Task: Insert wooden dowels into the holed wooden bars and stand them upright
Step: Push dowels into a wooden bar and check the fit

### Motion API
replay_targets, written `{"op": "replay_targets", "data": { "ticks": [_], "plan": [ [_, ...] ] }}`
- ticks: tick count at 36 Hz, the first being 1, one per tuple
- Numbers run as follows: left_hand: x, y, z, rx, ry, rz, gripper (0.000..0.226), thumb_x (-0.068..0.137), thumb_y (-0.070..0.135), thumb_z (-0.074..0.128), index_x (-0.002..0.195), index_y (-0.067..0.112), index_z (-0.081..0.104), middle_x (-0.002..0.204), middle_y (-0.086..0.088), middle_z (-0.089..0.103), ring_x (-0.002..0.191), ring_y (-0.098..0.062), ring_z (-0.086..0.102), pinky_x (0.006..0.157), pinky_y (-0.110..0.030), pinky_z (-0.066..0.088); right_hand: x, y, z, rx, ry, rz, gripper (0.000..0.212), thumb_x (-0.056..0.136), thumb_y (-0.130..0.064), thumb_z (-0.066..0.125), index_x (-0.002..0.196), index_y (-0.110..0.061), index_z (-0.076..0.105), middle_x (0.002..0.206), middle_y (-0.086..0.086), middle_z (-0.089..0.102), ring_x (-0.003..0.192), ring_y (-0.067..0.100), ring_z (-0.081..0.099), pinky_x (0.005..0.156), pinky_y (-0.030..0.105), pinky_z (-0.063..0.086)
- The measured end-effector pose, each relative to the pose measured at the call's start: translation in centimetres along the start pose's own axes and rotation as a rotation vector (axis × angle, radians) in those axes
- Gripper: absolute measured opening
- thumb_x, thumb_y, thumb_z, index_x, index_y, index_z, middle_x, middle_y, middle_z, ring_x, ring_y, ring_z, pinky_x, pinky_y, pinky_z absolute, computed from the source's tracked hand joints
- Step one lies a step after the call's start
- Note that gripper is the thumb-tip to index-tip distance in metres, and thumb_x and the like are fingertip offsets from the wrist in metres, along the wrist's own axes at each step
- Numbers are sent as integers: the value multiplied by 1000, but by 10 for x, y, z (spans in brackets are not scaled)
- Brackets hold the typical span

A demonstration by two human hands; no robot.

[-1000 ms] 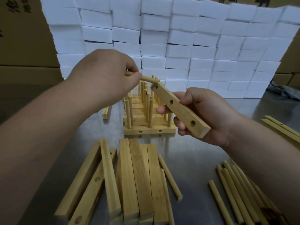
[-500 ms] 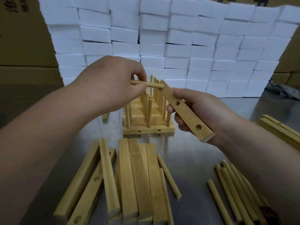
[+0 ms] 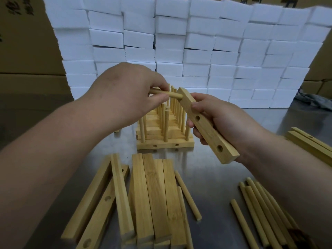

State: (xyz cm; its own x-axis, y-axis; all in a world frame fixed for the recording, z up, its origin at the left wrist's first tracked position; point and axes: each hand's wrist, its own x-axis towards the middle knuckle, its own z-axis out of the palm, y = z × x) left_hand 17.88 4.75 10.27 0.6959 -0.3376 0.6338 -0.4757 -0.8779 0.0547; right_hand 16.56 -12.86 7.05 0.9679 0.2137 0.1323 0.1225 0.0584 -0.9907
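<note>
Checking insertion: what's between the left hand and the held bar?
A dowel, pinched by the left hand, its tip meeting the bar; head view.

Dim, soft overhead light; dull glare on steel table (image 3: 224, 177); fisheye bending at edges; corners dark, slightly soft.

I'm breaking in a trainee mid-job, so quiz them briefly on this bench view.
1. True or false: the left hand pinches a dowel entering the far end of the bar gripped by the right hand.
2. How many empty holes show on that bar? A one, B two, C four.
3. Fill in: behind the hands, the finished bars carry pegs standing ____.
Key: 1 true; 2 B; 3 upright.
</note>
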Motion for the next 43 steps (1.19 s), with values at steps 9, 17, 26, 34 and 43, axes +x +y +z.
{"op": "replay_targets", "data": {
  "ticks": [9,17,26,34,43],
  "plan": [
    [-1,1,1,32,48,50,31,84,44,50,105,31,68,81,13,53,79,-9,45,67,-25,30,-1,0,0,-8,2,-26,27,91,-17,43,108,-21,64,56,2,55,44,10,47,41,16,38],
    [-2,3,3,18,50,9,26,86,43,53,105,32,68,79,13,53,78,-7,44,55,-23,29,-2,2,1,-57,30,-46,26,91,-15,44,104,-24,65,58,0,56,45,6,52,42,16,39],
    [-3,5,3,-85,35,-42,24,87,42,55,102,32,70,72,15,57,68,-7,49,57,-14,33,-5,3,1,-170,99,-100,25,90,-19,48,107,-28,64,54,0,59,43,5,52,42,15,39],
    [-5,6,3,-191,1,-91,19,87,41,55,95,32,70,70,11,60,64,-1,50,51,-20,33,-9,2,2,-187,127,-139,22,87,-18,51,101,-28,65,53,-5,59,46,3,54,42,14,41],
    [-6,8,6,-256,-40,-158,20,87,41,54,93,30,70,70,6,62,66,-6,53,59,-23,42,-9,5,2,-253,146,-153,21,86,-21,52,96,-35,64,54,-10,60,49,2,56,43,14,41]
  ]
}}
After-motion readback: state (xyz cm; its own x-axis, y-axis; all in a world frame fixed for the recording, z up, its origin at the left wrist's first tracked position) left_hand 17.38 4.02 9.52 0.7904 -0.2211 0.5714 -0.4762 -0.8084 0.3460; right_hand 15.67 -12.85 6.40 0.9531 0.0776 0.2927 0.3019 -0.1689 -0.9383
